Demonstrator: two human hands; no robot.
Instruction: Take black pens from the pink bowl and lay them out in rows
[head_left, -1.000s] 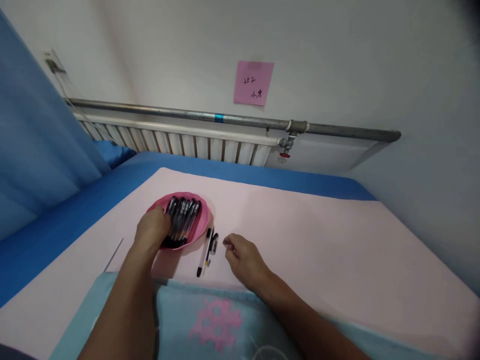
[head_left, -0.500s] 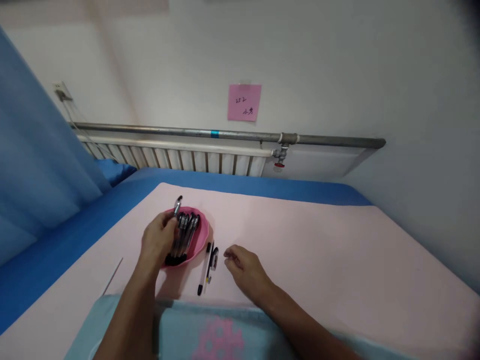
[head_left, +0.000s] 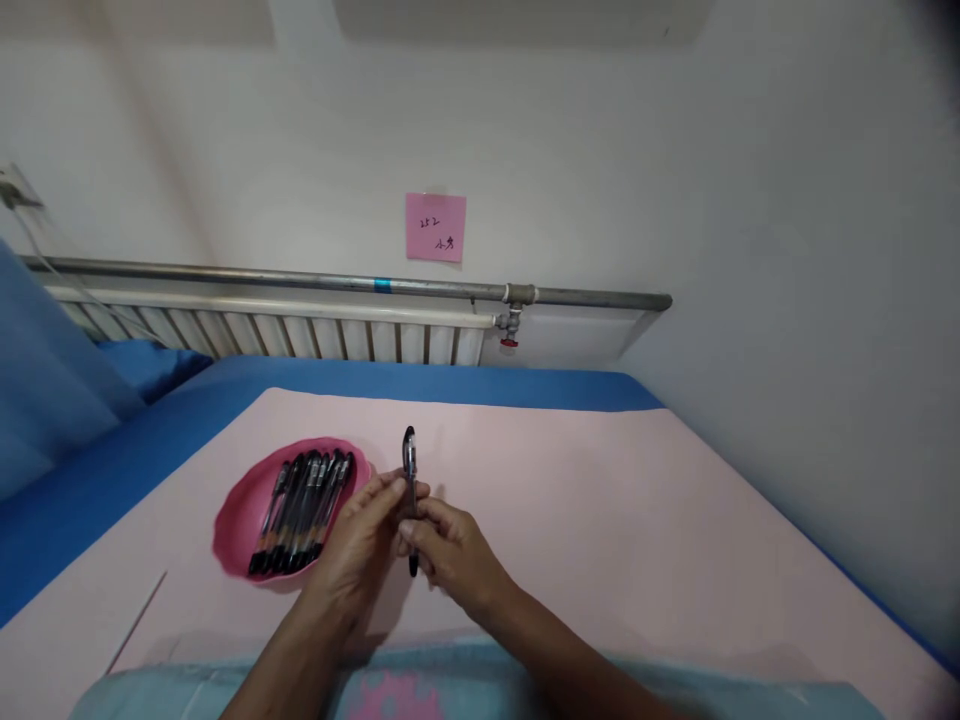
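Observation:
A black pen (head_left: pixel 410 462) stands nearly upright between both my hands, its capped end pointing up. My left hand (head_left: pixel 358 545) pinches the pen's middle from the left, and my right hand (head_left: pixel 450 548) grips its lower part from the right. Both hands meet above the pink sheet (head_left: pixel 600 520). Just left of them a pink dish (head_left: pixel 240 510) holds several black pens (head_left: pixel 300 500) lying side by side. The pen and loose cap that lay beside the dish are hidden behind my hands.
The pink sheet lies on a blue bed cover (head_left: pixel 187 400). A radiator (head_left: pixel 300 335) and a metal pipe (head_left: pixel 337 282) run along the wall, with a pink note (head_left: pixel 435 227) above. A thin white stick (head_left: pixel 139 620) lies at the left. A light-blue cloth (head_left: pixel 390 695) covers the near edge.
My left hand lifted a pen out of the dish and carried it right. My right hand closed on it too. The view has swung to the right.

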